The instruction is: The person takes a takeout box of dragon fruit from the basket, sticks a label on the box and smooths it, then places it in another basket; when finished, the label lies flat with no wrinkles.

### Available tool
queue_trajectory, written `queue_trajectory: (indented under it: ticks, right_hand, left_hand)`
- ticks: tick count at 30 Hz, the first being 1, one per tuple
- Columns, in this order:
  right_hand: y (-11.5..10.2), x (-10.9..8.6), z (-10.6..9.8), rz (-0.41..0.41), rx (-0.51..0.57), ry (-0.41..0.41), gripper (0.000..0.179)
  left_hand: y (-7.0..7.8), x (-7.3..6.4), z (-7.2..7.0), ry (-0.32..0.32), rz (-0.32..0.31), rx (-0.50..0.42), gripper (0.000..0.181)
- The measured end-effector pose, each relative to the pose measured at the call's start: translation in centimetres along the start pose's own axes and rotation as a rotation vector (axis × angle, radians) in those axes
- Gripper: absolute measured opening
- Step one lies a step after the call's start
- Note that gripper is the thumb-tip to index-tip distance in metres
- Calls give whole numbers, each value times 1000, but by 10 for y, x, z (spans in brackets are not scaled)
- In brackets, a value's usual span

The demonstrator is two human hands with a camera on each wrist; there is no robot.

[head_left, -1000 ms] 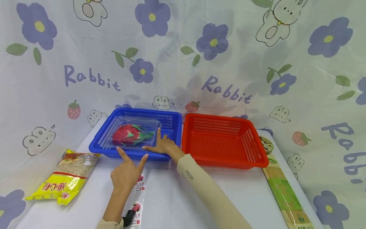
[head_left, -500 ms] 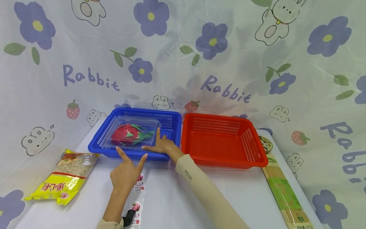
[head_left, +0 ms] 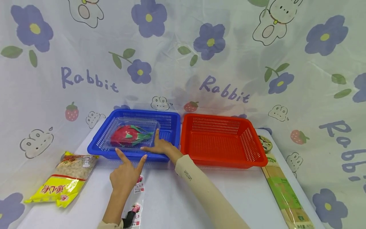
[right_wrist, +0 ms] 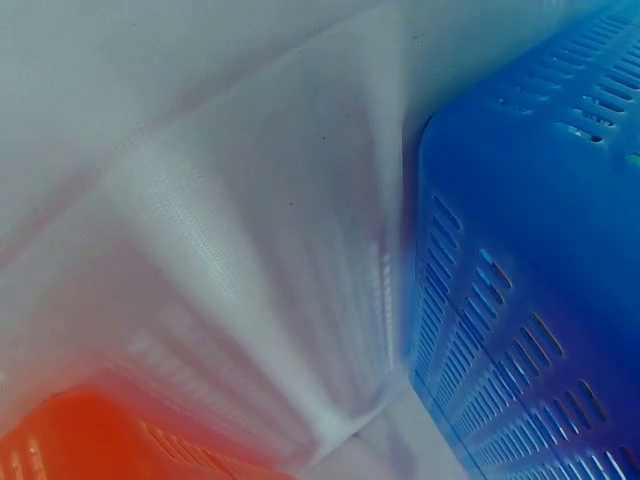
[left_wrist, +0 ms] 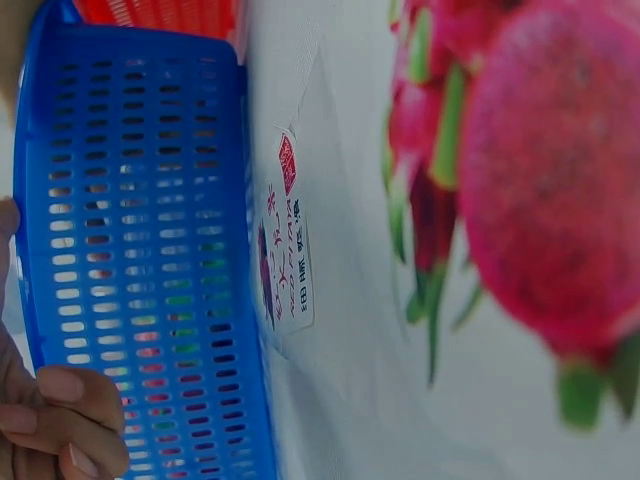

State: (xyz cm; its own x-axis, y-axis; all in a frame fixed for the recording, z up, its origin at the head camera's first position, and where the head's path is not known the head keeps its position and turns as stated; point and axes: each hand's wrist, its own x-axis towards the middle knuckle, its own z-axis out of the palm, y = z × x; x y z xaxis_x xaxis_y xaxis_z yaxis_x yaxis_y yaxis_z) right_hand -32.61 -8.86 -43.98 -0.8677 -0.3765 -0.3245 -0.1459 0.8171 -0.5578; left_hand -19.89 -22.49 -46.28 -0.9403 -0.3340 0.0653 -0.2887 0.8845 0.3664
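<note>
In the head view, a pink dragon fruit (head_left: 124, 135) with green scales lies in a clear plastic container (head_left: 137, 121) inside the blue basket (head_left: 171, 127). My right hand (head_left: 162, 147) is over the basket's front right, index fingertip at the container's right end, thumb stretched along its front. In front of the basket is my left hand (head_left: 125, 175), index finger and thumb stretched out in a V toward the front rim. Its other fingers (left_wrist: 75, 425) are curled in the left wrist view. Both hands hold nothing. A strip of dragon fruit labels (head_left: 138, 210) lies beside the left wrist.
A red basket (head_left: 217, 143) stands right of the blue one. On the left lies a yellow bag of food (head_left: 64, 178). A long green and tan packet (head_left: 286, 190) lies along the table's right edge, with a round tin (head_left: 266, 143) behind it. A printed curtain (head_left: 177, 63) hangs behind.
The head view has shifted slightly. Both hands keep the same pose around the container, and the fruit, container and baskets stay in place.
</note>
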Motion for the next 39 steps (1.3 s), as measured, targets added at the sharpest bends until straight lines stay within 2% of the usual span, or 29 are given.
queue_trajectory:
  ticks: [7, 24, 32, 39]
  right_hand:
    - [0, 1, 1, -16, 51, -11, 120]
    - [3, 6, 2, -145, 235, -10, 115]
    - [2, 7, 1, -163, 373, -33, 115]
    - [-3, 4, -1, -115, 434, -43, 114]
  left_hand:
    - [-1, 0, 1, -3, -6, -5, 121]
    - [-1, 1, 1, -14, -13, -6, 121]
    - [-2, 0, 1, -32, -19, -8, 121]
    - [-1, 1, 1, -28, -10, -12, 120]
